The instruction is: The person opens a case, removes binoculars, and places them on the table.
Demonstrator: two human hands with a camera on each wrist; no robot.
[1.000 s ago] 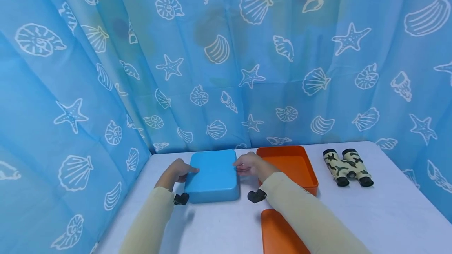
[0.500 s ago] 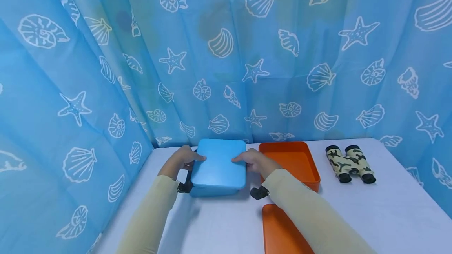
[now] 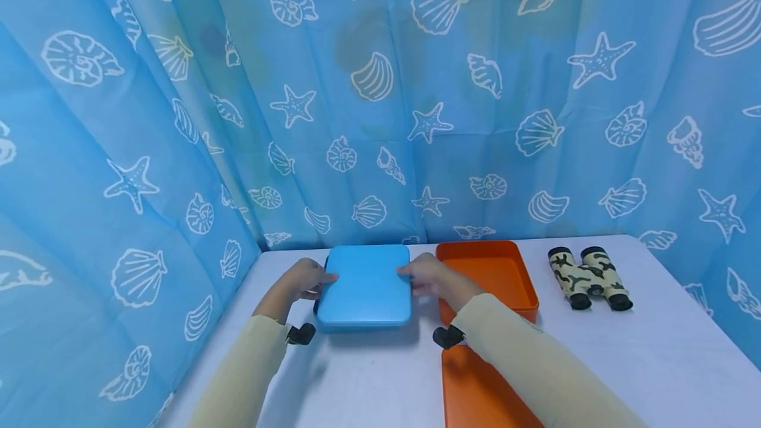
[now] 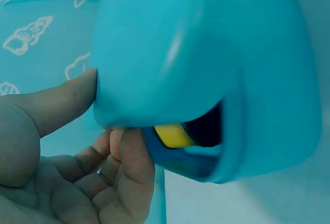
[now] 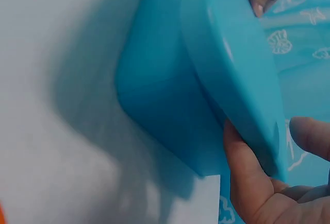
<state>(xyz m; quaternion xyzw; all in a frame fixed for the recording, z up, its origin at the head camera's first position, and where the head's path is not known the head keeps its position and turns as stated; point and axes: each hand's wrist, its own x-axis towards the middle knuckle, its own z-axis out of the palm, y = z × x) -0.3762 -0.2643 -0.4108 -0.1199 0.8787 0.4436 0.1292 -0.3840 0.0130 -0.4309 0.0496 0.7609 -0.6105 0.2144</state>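
A pale blue square lid sits tilted over a matching blue box, with a gap between them on the left side. Through that gap the left wrist view shows something yellow and black inside, too covered to name. My left hand pinches the lid's left edge, thumb on the upper side and fingers beneath. At the opposite edge my right hand holds the lid, its fingers under the rim. Most of the box is hidden under the lid in the head view.
An uncovered orange box stands right of the blue one. An orange lid lies in front, partly under my right forearm. Camouflage binoculars rest farther right on the white table. A shell-print curtain hangs behind.
The lid first sat on the blue box with both hands at its sides. It rose and shifted right, then came slightly lower and back left with both hands.
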